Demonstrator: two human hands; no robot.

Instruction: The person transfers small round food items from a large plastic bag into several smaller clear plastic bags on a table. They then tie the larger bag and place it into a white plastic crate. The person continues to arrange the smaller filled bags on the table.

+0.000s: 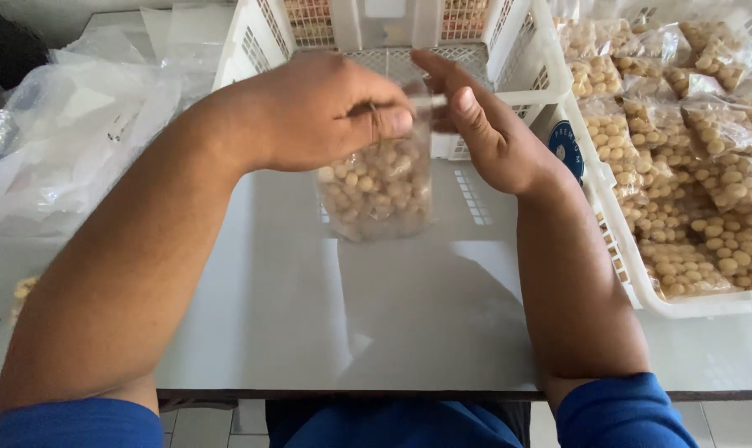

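Note:
A small clear plastic bag (377, 189) filled with pale round nuts hangs just above the grey tabletop (293, 307). My left hand (322, 112) grips its gathered top, thumb pressed over the neck. My right hand (484, 124) is at the same neck from the right side, fingers pinching the twisted plastic. Both forearms reach in from the near edge, in blue sleeves.
A white plastic crate (641, 278) at the right holds several filled bags of the same nuts. Another white crate (508, 58) stands behind the hands. Loose clear plastic bags (69, 133) are heaped at the left. A round blue sticker (567, 148) sits on the crate's side.

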